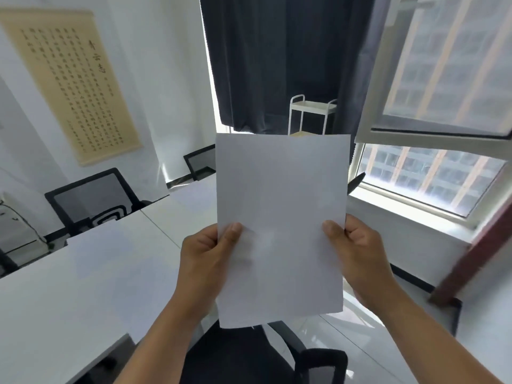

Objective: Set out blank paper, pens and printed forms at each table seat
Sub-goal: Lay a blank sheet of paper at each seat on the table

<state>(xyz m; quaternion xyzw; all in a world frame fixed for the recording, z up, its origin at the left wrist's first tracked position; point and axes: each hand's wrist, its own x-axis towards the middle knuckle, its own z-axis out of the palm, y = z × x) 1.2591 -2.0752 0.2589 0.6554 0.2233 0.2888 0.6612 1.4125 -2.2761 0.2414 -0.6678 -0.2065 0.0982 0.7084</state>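
I hold blank white paper (281,206) upright in front of me with both hands, above the right end of the white table (91,275). My left hand (206,253) pinches its lower left edge, thumb on the front. My right hand (354,245) pinches the lower right edge the same way. A dark pen tip (356,182) pokes out from behind the paper's right edge. I cannot tell whether the paper is one sheet or several. No printed forms show.
Black office chairs stand at the table's far side (94,200), at its far end (199,162), and right below my hands (249,353). A white trolley (311,115) stands by the dark curtain. An open window sash (437,67) juts in at the right.
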